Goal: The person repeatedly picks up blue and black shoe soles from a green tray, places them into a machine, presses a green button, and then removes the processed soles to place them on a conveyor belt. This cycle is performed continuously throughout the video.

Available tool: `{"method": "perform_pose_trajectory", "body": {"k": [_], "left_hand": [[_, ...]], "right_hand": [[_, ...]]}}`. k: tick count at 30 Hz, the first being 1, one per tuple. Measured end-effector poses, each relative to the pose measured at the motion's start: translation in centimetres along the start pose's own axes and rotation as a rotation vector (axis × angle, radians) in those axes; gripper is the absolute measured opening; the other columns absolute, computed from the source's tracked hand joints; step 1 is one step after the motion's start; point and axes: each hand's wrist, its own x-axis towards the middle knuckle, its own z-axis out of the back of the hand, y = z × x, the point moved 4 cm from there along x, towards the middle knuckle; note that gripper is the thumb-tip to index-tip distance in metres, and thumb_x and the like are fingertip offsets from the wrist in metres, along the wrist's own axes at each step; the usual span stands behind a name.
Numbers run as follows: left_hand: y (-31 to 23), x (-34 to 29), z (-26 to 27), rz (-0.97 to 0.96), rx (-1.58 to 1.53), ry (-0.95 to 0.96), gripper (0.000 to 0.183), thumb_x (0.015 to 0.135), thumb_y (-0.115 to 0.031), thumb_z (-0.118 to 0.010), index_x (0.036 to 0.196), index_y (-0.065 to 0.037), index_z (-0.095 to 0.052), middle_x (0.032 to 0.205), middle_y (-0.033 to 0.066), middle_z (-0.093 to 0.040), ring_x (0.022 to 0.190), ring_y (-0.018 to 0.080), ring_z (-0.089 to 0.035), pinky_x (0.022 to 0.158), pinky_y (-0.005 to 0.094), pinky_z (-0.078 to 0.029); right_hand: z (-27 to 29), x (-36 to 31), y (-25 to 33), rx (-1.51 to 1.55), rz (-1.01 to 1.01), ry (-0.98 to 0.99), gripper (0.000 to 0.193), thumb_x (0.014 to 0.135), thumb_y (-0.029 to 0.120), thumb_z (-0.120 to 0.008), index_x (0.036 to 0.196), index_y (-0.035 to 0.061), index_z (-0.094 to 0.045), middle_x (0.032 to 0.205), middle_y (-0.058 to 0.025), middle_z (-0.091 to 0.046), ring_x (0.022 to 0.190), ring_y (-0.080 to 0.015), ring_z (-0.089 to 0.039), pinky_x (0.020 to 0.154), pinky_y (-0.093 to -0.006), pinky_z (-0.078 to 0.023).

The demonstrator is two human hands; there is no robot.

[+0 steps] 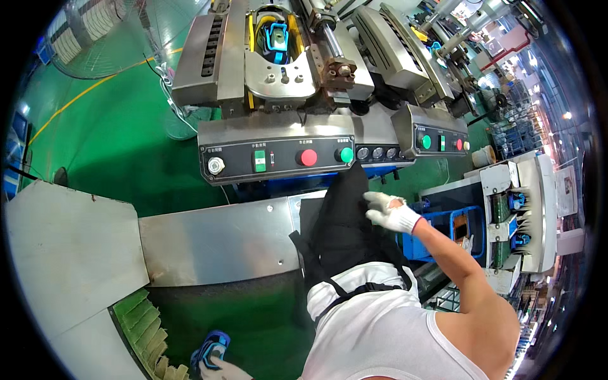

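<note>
Head view, closest in: what are the left hand's (pixel 223 370) fingers doing?

They're gripping a blue-and-black shoe (pixel 214 346), the gloved thumb pressing across its nearer part.

Which way is it pointing?

Its long axis is running aslant: the rounded far end is pointing away from the person and a little rightward, the near end slanting back left into the grip. Which end is the toe, I'm not telling for certain.

Where is it sitting?

Near the lower edge, it's hanging over a dark green surface (pixel 253 310), right of some green flaps (pixel 147 329).

And the right hand (pixel 392 213)?

Its gloved fingers are spreading loosely, gripping nothing, beside the black apron (pixel 345 221); whether they're touching it, I'm not telling.

Farther out?

A metal ledge (pixel 215 244) is running leftward; beyond, a button panel (pixel 237 166) is fronting a machine (pixel 278 77).
</note>
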Motion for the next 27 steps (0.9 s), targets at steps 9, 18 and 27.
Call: {"method": "perform_pose_trajectory", "body": {"k": [9,18,27], "left_hand": [[-12.6,9.1,8.1,0.022,-0.329,0.302,0.023,0.099,-0.019,-0.069,0.107,0.002,-0.067,0.107,0.0187,-0.06,0.103,0.0367,-0.062,0.091,0.0475,-0.05],[-44.9,9.4,18.4,-0.919,-0.971,0.334,0.02,0.079,-0.006,-0.085,0.095,-0.006,-0.073,0.098,0.0133,-0.071,0.091,0.0342,-0.069,0.084,0.0438,-0.057],[-70.1,24.7,23.4,-1.177,-0.995,0.043,0.049,0.093,-0.021,-0.077,0.134,0.002,-0.063,0.132,0.0242,-0.065,0.122,0.0409,-0.064,0.105,0.0476,-0.051]], "right_hand": [[-8.7,-1.0,20.7,0.295,0.751,0.409,0.069,0.098,0.035,-0.068,0.153,-0.0015,-0.047,0.153,-0.0286,-0.053,0.142,-0.0426,-0.053,0.12,-0.0467,-0.041],[-11.1,2.2,18.7,0.6,0.658,0.075,0.061,0.085,0.024,-0.076,0.136,-0.0007,-0.055,0.114,-0.0226,-0.069,0.104,-0.0404,-0.071,0.084,-0.045,-0.057],[3.0,-6.9,2.4,1.455,-0.206,0.259,0.058,0.086,0.024,-0.088,0.135,0.0055,-0.063,0.101,0.0014,-0.069,0.073,-0.0053,-0.057,0.061,-0.0248,-0.046]]}}
